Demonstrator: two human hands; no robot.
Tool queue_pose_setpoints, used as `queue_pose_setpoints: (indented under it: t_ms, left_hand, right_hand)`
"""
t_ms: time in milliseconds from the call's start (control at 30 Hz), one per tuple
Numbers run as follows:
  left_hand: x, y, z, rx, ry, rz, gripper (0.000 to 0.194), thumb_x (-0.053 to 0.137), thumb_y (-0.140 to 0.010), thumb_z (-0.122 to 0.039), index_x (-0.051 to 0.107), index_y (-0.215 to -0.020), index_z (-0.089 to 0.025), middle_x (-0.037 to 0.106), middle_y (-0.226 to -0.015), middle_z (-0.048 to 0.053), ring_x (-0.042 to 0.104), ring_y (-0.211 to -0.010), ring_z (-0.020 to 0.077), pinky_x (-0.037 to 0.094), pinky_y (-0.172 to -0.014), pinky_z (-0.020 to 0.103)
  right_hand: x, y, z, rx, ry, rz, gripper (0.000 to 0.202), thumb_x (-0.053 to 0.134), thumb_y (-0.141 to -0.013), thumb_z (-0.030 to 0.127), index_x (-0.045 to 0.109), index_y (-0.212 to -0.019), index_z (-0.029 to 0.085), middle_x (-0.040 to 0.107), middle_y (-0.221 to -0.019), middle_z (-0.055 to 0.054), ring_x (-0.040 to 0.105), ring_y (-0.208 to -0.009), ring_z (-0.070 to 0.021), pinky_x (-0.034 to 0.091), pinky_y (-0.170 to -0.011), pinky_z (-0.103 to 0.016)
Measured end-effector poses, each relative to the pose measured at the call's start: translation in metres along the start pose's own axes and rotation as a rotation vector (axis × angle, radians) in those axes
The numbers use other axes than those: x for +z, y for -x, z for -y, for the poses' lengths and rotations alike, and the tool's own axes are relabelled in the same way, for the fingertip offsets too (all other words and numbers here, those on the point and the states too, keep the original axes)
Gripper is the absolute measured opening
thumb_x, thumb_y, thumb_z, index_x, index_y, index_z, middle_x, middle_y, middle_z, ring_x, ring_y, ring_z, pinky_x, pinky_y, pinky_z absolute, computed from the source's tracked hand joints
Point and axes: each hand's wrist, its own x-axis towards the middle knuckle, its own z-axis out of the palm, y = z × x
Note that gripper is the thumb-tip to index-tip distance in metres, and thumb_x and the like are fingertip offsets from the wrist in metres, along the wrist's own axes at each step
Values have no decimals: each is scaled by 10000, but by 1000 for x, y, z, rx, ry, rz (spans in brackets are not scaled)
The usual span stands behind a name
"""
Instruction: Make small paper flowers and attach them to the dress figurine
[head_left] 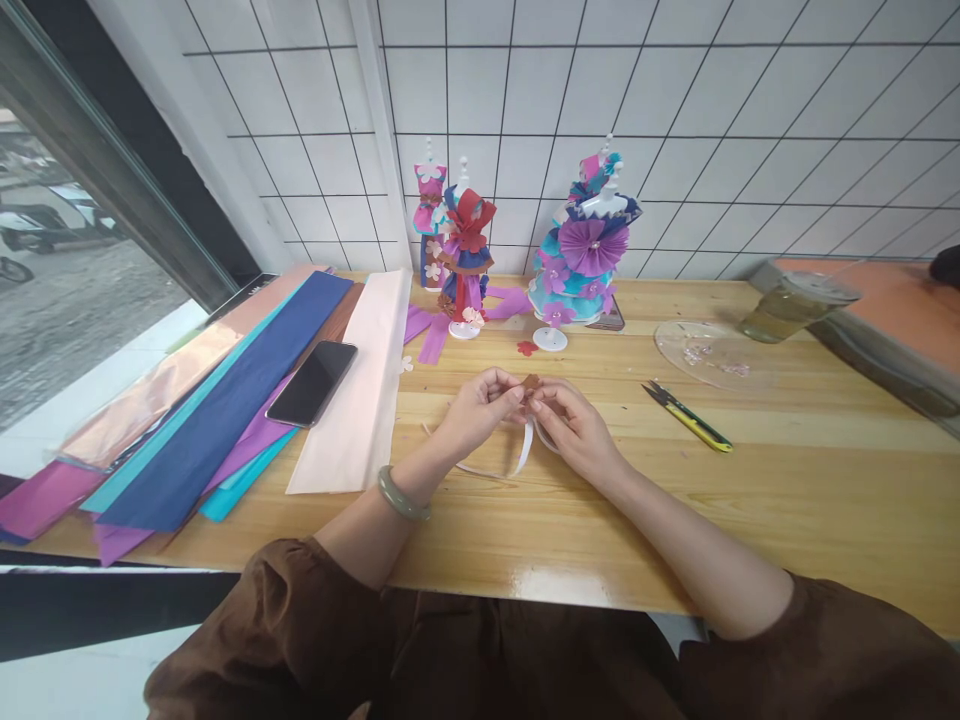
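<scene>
Both hands meet over the middle of the table, pinching a small brown piece of paper (531, 382) between their fingertips. My left hand (484, 408), below a green bangle (403, 494), is closed on its left side. My right hand (574, 425) is closed on the other side. A narrow white ribbon (524, 450) hangs below the fingers and loops onto the wood; which hand holds it I cannot tell. Just beyond the hands lies a red paper flower (527, 348). Yellow-and-black thread snips (688, 415) rest to the right.
Folded crepe paper strips (225, 410) and a black phone (312, 384) cover the left side. Small dress forms in paper dresses (469, 250) (585, 255) stand along the tiled wall. At right are a clear plate with beads (675, 345) and a cup of pale liquid (795, 305).
</scene>
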Motion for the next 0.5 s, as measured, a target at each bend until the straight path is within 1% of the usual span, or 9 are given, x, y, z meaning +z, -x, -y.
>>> queue_pose_setpoints:
  t_ms: [100,333,400,500]
  left_hand:
    - [1,0,-2,-28,0,12,231,603,-706,-301,485,-777,-117,560,-753,29,562,-660,103,511,-636,294]
    - [0,0,-3,-84,50,40,245,622,-690,-307,479,-768,-124,578,-713,22,575,-647,107,499,-648,297]
    - [-1,0,-3,-90,58,53,243,617,-697,-308,477,-775,-126,590,-707,28,580,-636,109,492,-633,288]
    - [-3,0,-2,-87,75,68,224,602,-715,-299,480,-784,-125,609,-734,47,593,-662,122,482,-646,288]
  right_hand:
    - [0,0,0,14,-8,4,125,452,-831,304,547,-853,225,544,-974,-59,514,-978,-174,426,-838,-315]
    - [-1,0,2,26,-42,7,191,424,-842,342,572,-836,222,560,-972,-62,510,-1003,-185,433,-839,-323]
    - [-2,-1,2,24,-60,5,235,393,-856,350,589,-864,219,568,-993,-64,506,-1018,-185,424,-855,-325]
    - [-3,-1,2,61,-91,-13,281,370,-863,371,578,-976,220,566,-1054,-64,519,-1013,-184,416,-867,-332]
